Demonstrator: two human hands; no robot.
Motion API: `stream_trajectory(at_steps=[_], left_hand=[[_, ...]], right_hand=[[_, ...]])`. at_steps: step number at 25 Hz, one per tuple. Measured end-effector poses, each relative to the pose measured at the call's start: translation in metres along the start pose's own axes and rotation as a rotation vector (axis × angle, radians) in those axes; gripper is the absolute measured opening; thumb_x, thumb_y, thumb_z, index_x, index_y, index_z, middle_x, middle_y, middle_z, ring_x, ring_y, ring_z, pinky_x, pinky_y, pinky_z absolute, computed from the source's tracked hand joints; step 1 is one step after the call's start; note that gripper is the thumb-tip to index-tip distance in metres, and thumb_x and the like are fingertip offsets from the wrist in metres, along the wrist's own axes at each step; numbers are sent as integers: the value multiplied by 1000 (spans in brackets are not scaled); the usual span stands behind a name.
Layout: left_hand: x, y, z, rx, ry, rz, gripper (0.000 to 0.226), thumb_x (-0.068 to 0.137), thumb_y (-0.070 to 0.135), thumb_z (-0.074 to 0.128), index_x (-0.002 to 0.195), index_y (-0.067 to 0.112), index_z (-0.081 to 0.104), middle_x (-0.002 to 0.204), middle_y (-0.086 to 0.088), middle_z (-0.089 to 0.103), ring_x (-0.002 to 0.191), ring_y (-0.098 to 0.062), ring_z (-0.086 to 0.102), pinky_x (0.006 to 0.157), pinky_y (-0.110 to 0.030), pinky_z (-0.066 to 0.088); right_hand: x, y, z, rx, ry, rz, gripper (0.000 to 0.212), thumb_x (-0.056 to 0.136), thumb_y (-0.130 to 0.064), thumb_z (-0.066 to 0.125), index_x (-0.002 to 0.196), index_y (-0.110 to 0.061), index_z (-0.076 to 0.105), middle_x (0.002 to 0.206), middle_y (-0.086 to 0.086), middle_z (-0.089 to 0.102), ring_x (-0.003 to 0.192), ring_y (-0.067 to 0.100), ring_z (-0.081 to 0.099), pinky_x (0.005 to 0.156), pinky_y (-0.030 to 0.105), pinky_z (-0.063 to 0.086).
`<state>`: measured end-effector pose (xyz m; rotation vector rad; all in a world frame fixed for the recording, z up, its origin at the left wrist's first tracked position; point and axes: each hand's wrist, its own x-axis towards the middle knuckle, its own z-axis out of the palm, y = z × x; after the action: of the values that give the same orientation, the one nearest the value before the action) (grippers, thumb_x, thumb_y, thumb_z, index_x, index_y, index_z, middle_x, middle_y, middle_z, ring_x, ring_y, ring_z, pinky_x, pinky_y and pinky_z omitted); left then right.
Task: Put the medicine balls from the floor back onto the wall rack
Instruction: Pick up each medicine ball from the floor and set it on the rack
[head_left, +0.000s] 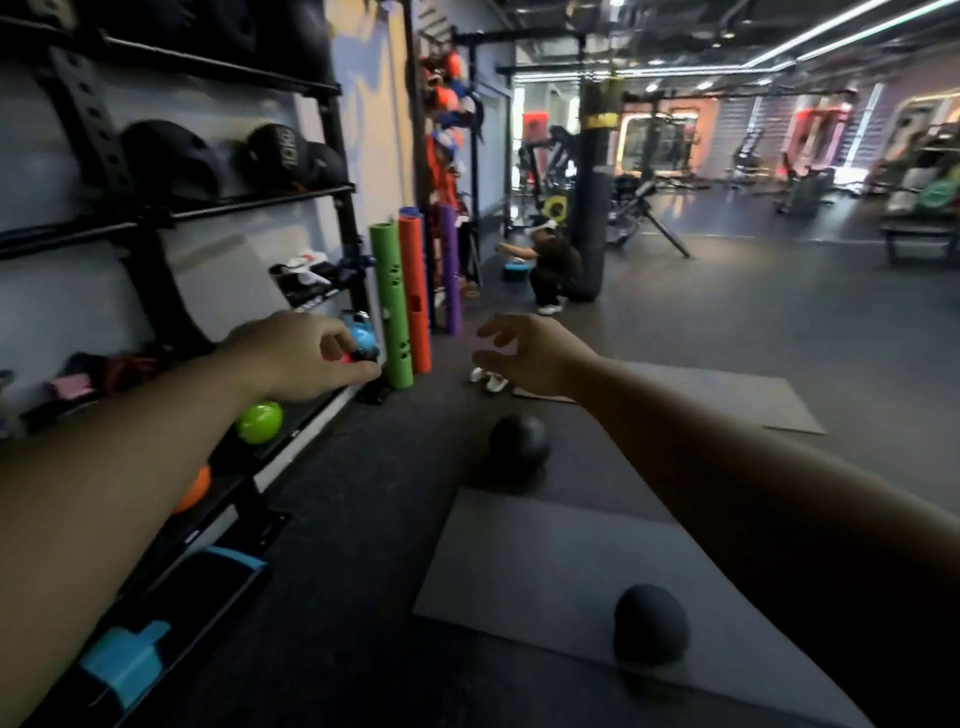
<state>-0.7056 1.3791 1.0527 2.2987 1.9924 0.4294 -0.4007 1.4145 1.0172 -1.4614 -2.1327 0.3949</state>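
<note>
Two black medicine balls lie on the floor. One medicine ball (519, 441) rests on the dark floor ahead of me; the nearer ball (651, 630) sits on a grey mat (519, 571). The black wall rack (156, 223) on my left holds several black medicine balls (171, 161) on its upper shelves. My left hand (306, 358) reaches out in front of the rack's lower shelf, fingers loosely curled, holding nothing. My right hand (530, 353) is stretched forward above the far ball, fingers spread and empty.
Small green (260, 422), orange (195, 488) and blue (362, 340) balls sit low on the rack. Green (390, 306), orange (415, 291) and purple (451, 270) tubes stand past it. A crouching person (553, 265) works beside a black punching bag (595, 182). A second grey mat (727, 397) lies farther right.
</note>
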Motion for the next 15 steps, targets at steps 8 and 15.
stream_trajectory(at_steps=[8, 15], left_hand=[[45, 172, 62, 107, -94, 328, 69, 72, 91, 62, 119, 41, 66, 105, 20, 64, 92, -10, 59, 77, -31, 44], [128, 230, 101, 154, -174, 514, 64, 79, 86, 61, 123, 40, 67, 114, 16, 67, 101, -13, 60, 85, -37, 44]], right_hand=[[-86, 125, -62, -26, 97, 239, 48, 87, -61, 71, 127, -34, 66, 116, -5, 68, 99, 16, 65, 85, 37, 56], [-78, 205, -84, -86, 130, 443, 50, 90, -57, 70, 129, -27, 65, 122, 3, 70, 103, 22, 66, 92, 39, 55]])
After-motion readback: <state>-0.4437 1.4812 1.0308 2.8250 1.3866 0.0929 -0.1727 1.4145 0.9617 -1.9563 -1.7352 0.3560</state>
